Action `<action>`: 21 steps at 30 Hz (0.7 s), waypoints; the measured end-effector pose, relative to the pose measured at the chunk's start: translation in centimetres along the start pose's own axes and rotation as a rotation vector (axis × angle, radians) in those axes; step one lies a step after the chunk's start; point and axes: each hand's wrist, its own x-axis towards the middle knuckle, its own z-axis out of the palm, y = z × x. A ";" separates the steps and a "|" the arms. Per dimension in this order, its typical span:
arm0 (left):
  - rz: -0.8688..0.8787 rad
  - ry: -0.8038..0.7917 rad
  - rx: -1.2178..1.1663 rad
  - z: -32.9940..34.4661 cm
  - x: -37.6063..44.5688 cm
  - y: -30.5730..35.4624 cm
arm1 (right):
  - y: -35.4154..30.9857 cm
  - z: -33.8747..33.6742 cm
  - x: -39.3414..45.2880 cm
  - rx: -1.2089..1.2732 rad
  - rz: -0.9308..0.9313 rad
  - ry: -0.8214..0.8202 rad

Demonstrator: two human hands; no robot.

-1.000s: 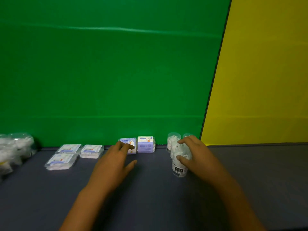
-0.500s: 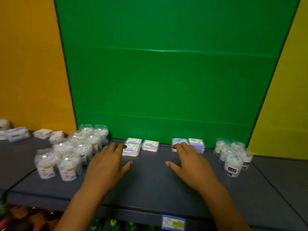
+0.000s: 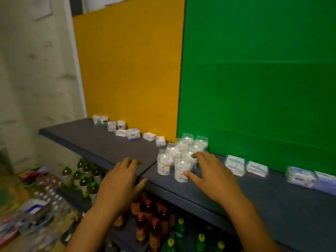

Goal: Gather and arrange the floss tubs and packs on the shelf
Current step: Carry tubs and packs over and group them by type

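I saw both hands over the shelf [image 3: 101,142], palms down. My left hand [image 3: 120,180] hung above the shelf's front edge with fingers straight and spread, holding nothing, left of the tubs [image 3: 181,155]. My right hand [image 3: 212,173] lay just right of the tubs, fingers loosely spread; its fingertips [image 3: 195,155] and thumb seemed to touch the nearest tubs, though blur kept me from telling whether it truly pressed them. Nothing was gripped.

The tubs stood upright in one tight cluster where the orange panel [image 3: 131,70] met the green panel [image 3: 254,88]. I counted about eight or nine clear tubs; motion blur made the exact number unsure.

Right of the tubs, along the green panel, lay four flat packs [image 3: 234,163]: two close together, just beyond my right hand, and two more farther right, near the frame's edge.

Left of the tubs, along the orange panel, sat a loose row of about eight small boxes [image 3: 133,133], some standing, some flat.

Below the tubs' shelf, bottles [image 3: 85,180] filled the lower shelves, with green, red and yellow caps, too many and too blurred for me to count.
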 end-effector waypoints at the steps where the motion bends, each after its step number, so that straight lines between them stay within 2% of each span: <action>1: -0.027 0.003 0.008 -0.5 -0.4 -1.5 | -1.4 0.6 0.8 0.016 -0.027 0.002; 10: -0.187 0.027 0.075 -1.6 -1.8 -10.9 | -9.9 5.5 7.9 0.087 -0.189 -0.044; 21: -0.236 0.025 0.123 0.4 5.7 -19.2 | -12.8 12.2 18.8 0.144 -0.188 -0.001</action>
